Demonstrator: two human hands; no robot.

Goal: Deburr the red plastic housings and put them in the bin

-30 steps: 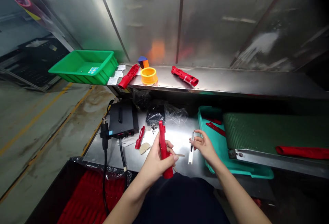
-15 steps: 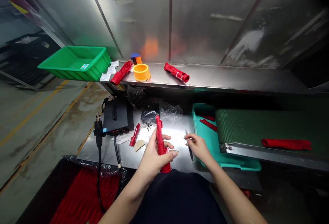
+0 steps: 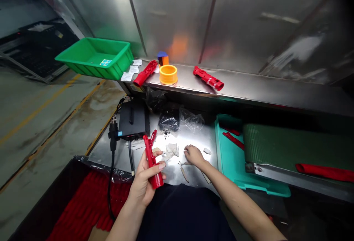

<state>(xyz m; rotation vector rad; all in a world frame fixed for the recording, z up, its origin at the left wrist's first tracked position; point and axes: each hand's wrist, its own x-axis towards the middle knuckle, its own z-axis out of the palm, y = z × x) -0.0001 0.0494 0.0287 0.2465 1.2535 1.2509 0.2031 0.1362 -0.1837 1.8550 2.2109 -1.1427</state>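
My left hand [image 3: 145, 176] is wrapped around a red plastic tube-shaped part [image 3: 155, 171], tilted with its round end toward me. My right hand [image 3: 194, 155] is low over the metal table, its fingers curled and bunched just right of a crumpled white cloth [image 3: 171, 150]. What those fingers hold, if anything, is hidden. Beside that hand lies a pair of pliers [image 3: 184, 173], and a slim tool [image 3: 206, 177] shows below my wrist. Another red part [image 3: 153, 135] rests behind the held one.
A black box [image 3: 134, 117] with cables stands left. Red parts fill a black-lined bin [image 3: 83, 204]. At right, a teal tray [image 3: 228, 163] sits beside a green conveyor [image 3: 276, 145]. The back shelf [image 3: 249, 86] bears a green bin [image 3: 94, 58], a yellow ring [image 3: 168, 74] and red parts.
My left hand has moved left with the red part, which is now turned more. My right hand has left the slim dark tool and shifted left toward the cloth. The view has swung left.
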